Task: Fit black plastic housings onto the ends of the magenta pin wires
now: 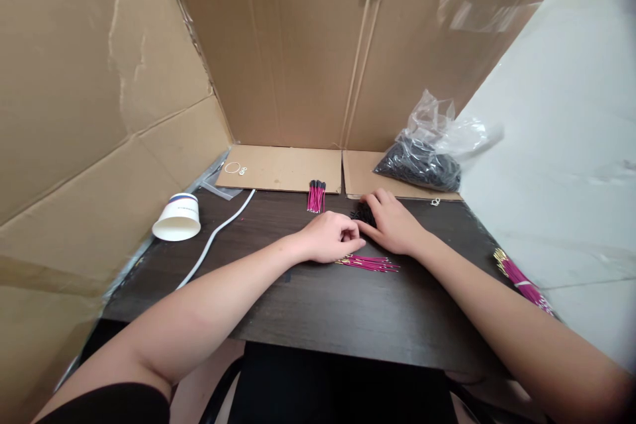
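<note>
My left hand (330, 236) rests on the dark table (278, 291) with its fingers curled, fingertips meeting my right hand (392, 220). The right hand lies over a small pile of black parts (362, 213), fingers bent down on it. Whether either hand pinches a part is hidden by the fingers. Just in front of both hands lies a loose bunch of short magenta wires (370, 263) with gold tips. A finished-looking bundle of magenta wires with black ends (316, 197) lies beyond the left hand.
A clear bag of black parts (422, 162) sits at the back right. Another magenta wire bundle (521, 281) lies at the right edge. A tipped white paper cup (177, 217) and a white cable (218, 232) lie left. Cardboard walls (293, 46) enclose the table.
</note>
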Available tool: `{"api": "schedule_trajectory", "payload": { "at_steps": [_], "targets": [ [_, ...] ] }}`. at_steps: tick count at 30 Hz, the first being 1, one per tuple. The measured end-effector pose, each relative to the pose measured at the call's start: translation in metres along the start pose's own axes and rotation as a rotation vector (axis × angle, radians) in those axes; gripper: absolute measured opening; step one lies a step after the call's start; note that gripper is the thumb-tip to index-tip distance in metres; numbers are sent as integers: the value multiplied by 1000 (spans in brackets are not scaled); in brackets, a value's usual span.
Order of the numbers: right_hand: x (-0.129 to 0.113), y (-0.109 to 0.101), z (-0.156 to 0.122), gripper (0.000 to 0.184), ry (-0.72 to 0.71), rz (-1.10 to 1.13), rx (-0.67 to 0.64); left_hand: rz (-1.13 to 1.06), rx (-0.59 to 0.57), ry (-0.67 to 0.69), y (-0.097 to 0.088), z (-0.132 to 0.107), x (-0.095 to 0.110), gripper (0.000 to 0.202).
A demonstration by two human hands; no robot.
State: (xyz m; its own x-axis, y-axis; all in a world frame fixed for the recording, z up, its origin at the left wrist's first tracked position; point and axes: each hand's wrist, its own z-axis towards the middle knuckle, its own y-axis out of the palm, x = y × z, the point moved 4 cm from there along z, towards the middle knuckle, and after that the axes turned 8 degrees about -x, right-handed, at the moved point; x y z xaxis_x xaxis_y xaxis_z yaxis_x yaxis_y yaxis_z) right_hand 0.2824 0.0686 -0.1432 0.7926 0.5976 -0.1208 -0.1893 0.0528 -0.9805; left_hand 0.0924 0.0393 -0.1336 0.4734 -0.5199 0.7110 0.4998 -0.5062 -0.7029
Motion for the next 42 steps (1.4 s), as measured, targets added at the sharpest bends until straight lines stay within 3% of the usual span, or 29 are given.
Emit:
{"api": "schedule_trajectory", "payload": {
  "at_steps": [11, 19, 33, 37, 42],
  "targets": [
    [-3, -3, 4, 31, -22, 77, -17, -6, 2, -10, 0, 0, 1, 30],
    [-8, -4, 4, 16, -117, 208, -17, -7, -5, -16, 0, 0, 0, 29],
    [-13, -12, -1, 16, -153, 200, 38, -13, 22, 4, 0, 0, 0, 28],
    [-14, -15, -2, 15, -170, 186, 60, -15, 100, 2, -4, -1, 1, 25],
    [-14, -22, -4, 14, -178, 158, 90, 81, 315, -70, -15, -3, -3, 19]
  ]
}}
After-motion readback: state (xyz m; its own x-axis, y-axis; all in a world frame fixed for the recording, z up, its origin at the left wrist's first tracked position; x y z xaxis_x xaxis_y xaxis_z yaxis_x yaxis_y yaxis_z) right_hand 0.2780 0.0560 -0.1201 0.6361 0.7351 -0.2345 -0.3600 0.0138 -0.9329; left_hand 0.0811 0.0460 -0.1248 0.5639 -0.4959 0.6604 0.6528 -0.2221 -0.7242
